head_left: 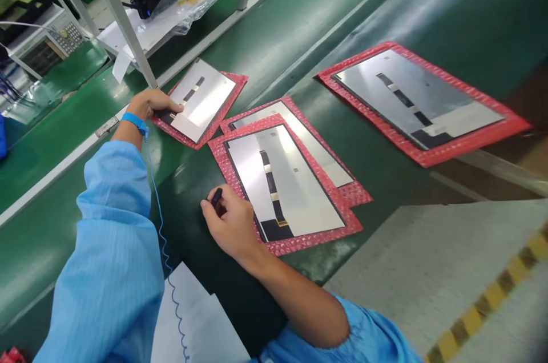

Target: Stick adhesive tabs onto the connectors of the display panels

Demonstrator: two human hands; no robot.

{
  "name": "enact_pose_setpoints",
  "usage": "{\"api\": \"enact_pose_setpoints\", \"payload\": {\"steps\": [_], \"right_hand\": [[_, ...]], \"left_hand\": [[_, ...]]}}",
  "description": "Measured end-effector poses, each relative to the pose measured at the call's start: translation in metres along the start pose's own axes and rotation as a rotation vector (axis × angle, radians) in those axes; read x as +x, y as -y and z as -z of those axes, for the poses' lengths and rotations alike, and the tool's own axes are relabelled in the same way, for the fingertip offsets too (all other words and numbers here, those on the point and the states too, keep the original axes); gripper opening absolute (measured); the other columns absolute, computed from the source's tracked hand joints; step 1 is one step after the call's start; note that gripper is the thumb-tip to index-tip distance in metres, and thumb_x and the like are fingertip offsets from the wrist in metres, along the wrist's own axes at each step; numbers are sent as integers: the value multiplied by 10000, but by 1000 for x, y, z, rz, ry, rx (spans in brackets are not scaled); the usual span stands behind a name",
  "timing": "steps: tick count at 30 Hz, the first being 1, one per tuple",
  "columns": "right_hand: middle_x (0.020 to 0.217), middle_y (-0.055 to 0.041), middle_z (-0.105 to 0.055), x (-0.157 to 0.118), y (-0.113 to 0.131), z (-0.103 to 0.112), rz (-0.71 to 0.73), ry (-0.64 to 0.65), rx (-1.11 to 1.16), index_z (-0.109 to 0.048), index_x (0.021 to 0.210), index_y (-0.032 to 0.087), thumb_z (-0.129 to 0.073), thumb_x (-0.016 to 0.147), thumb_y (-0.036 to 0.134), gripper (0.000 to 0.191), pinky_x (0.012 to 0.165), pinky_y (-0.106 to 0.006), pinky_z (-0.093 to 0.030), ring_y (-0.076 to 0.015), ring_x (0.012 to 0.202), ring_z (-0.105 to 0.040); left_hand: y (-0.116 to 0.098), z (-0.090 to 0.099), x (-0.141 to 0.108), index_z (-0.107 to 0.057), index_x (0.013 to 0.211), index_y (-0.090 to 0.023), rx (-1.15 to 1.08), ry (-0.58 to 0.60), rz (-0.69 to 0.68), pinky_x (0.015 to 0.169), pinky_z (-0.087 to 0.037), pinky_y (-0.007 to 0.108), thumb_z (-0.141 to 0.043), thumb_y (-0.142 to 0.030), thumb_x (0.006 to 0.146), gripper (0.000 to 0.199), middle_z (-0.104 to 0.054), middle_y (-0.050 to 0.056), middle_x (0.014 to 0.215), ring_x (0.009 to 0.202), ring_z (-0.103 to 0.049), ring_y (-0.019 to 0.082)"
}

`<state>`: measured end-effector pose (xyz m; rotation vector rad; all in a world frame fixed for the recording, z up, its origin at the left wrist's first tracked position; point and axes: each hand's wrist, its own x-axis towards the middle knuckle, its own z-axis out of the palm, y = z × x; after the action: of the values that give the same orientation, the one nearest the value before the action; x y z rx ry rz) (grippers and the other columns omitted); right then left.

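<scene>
With the thumb on top, my left hand [156, 103] grips the near left edge of an LCD panel [210, 97] that lies on pink bubble wrap; the fingers beneath are partly hidden. A blue wrist strap [135, 121] with a coiled cord circles that wrist. My right hand [233, 223] is closed around a short black pen-like object [217, 197], most of it hidden in the fist. Next to this hand, another LCD panel [308, 180] with a black flex cable rests on pink bubble wrap. It partly covers a further panel [331, 163] on its own wrap.
On the right, one more LCD panel [445, 89] lies on pink bubble wrap near the edge of the green bench [274, 60]. White paper [197, 317] lies close to my body. A metal-framed shelf [171, 26] stands at the upper left, above the bench.
</scene>
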<state>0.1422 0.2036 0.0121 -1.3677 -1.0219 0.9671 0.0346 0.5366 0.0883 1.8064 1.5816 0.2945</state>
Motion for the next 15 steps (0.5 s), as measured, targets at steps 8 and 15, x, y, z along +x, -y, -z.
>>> {"api": "enact_pose_setpoints", "payload": {"steps": [8,15], "right_hand": [[725,36,-661,8,4,16,-21,-270,289,-497,925,271,-685,894,385,222,537,-277,-522,-167,602,-673],[684,45,-571,23,-23,32,108,-420,526,-460,913,304,-714,886,425,283,522,-315,-438,-170,594,-546]], "left_hand": [[-18,45,-201,-668,1198,62,-517,-136,142,1048,-577,478,-527,23,1033,221,-805,57,927,1065,-782,220],[44,-92,-390,-735,1136,-141,-957,-398,272,962,-670,468,-828,-324,848,354,-834,103,1034,951,-812,285]]}}
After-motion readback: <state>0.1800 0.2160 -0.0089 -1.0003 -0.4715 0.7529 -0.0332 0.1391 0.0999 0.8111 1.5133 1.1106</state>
